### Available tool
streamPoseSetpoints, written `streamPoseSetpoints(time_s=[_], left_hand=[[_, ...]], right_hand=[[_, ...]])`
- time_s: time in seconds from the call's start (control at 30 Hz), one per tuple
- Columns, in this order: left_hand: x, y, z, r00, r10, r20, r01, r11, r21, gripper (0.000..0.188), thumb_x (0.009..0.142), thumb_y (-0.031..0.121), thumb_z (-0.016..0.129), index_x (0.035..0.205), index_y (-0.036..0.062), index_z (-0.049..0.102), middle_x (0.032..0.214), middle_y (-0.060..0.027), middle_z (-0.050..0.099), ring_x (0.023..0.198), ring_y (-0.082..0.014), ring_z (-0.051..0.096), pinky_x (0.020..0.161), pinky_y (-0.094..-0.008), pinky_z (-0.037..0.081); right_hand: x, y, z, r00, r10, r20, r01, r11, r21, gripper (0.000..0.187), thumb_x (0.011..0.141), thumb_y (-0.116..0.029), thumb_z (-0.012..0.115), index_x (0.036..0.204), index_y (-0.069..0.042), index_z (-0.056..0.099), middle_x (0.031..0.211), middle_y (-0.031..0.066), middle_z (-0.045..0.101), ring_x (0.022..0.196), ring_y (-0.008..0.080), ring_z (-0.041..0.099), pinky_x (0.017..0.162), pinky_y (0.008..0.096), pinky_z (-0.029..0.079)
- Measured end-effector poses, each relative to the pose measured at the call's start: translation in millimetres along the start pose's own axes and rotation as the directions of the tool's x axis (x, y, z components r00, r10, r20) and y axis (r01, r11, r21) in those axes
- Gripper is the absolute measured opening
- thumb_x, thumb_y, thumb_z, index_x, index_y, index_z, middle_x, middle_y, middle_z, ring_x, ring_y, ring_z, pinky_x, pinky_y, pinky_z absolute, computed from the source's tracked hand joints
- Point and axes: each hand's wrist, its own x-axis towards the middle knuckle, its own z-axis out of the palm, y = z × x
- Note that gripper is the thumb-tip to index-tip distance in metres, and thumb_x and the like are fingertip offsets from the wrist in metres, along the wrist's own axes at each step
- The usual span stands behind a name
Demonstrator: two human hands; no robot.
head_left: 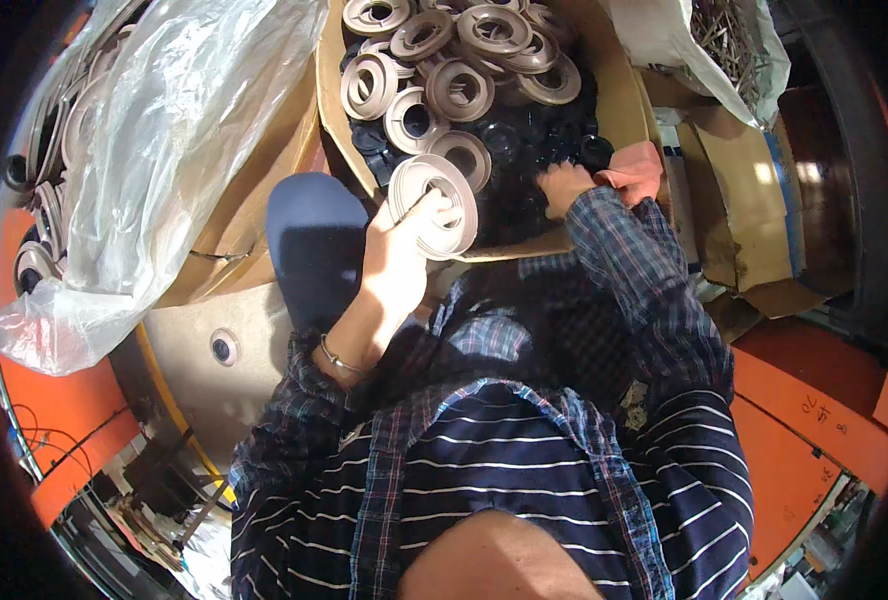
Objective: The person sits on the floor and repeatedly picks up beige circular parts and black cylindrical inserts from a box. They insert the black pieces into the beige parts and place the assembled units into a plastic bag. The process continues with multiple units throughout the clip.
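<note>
My left hand (396, 262) grips a beige plastic ring (456, 238), fingers hooked through its centre hole. The ring is tilted, just above the near left edge of a cardboard box (539, 245). Inside the box, several similar beige rings (461, 90) lie heaped at the far side, over dark, glossy black plastic parts (504, 145). My right hand (566, 187) reaches down among the black parts near the box's right side. Its fingers are curled and their tips hidden, so what they hold cannot be made out. A salmon-pink cloth (634, 170) lies beside my right wrist.
To the left, a clear plastic sheet (179, 130) covers more ring parts. A dark blue rounded seat (316, 245) stands by the box. One small round part (225, 347) lies on the floor. At right are an open carton (749, 190) and a bag of thin pieces (729, 45).
</note>
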Motion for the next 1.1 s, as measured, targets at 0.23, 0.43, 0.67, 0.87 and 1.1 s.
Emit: streamPoseSetpoints(time_s=[0.23, 0.43, 0.67, 0.87, 1.1], left_hand=[[-30.7, 13.2, -11.5, 0.999, -0.037, 0.0, 0.037, 0.999, -0.028, 0.038, 0.098, 0.016, 0.054, 0.131, -0.0011, 0.05, 0.111, -0.0141, 0.065, 0.102, -0.0249, 0.067, 0.085, -0.0349, 0.057], [-46.4, 18.9, -3.1, 0.968, 0.169, 0.183, -0.206, 0.956, 0.208, 0.031, 0.096, 0.002, 0.054, 0.126, -0.0054, 0.058, 0.124, -0.0121, 0.061, 0.11, -0.0159, 0.062, 0.094, -0.0291, 0.051], [-65.3, 25.4, 4.1, 0.982, 0.128, 0.14, -0.165, 0.94, 0.297, 0.041, 0.097, 0.012, 0.058, 0.135, -0.0029, 0.051, 0.119, -0.0094, 0.063, 0.105, -0.0142, 0.06, 0.091, -0.0271, 0.049], [-73.7, 15.3, 12.8, 0.965, 0.219, 0.142, -0.261, 0.817, 0.514, 0.046, 0.095, 0.013, 0.062, 0.137, -0.0025, 0.05, 0.116, -0.0101, 0.065, 0.1, -0.0129, 0.061, 0.089, -0.027, 0.05], [-75.5, -4.6, 9.0, 0.743, 0.468, 0.478, -0.637, 0.274, 0.721, 0.051, 0.093, 0.013, 0.064, 0.139, -0.0014, 0.046, 0.124, -0.0119, 0.061, 0.109, -0.0178, 0.06, 0.097, -0.0307, 0.047]], right_hand=[[8.6, 2.9, -3.6, 0.925, -0.109, -0.363, 0.265, 0.871, 0.413, 0.019, 0.078, -0.022, 0.072, 0.091, -0.008, 0.074, 0.122, 0.0154, 0.061, 0.112, 0.0367, 0.054, 0.103, 0.0469, 0.04], [-85.9, -63.5, -74.1, 0.633, -0.094, -0.768, 0.764, 0.236, 0.601, 0.024, 0.076, -0.011, 0.077, 0.097, -0.005, 0.066, 0.139, 0.0206, 0.05, 0.13, 0.0324, 0.049, 0.108, 0.0392, 0.037], [-124.0, -94.6, -94.1, 0.595, -0.054, -0.802, 0.67, 0.585, 0.458, 0.074, 0.076, -0.015, 0.08, 0.141, -0.006, 0.046, 0.137, 0.0195, 0.051, 0.131, 0.0348, 0.046, 0.108, 0.04, 0.041], [-130.1, -101.7, -84.6, 0.533, 0.109, -0.839, 0.657, 0.572, 0.492, 0.068, 0.078, -0.018, 0.079, 0.138, -0.004, 0.05, 0.126, 0.0176, 0.058, 0.116, 0.0325, 0.057, 0.101, 0.039, 0.046], [-114.5, -103.0, -77.4, 0.985, 0.054, -0.166, 0.161, -0.643, 0.749, 0.055, 0.097, -0.049, 0.055, 0.096, 0.004, 0.068, 0.072, 0.0079, 0.067, 0.055, 0.0152, 0.063, 0.056, 0.0253, 0.054]])
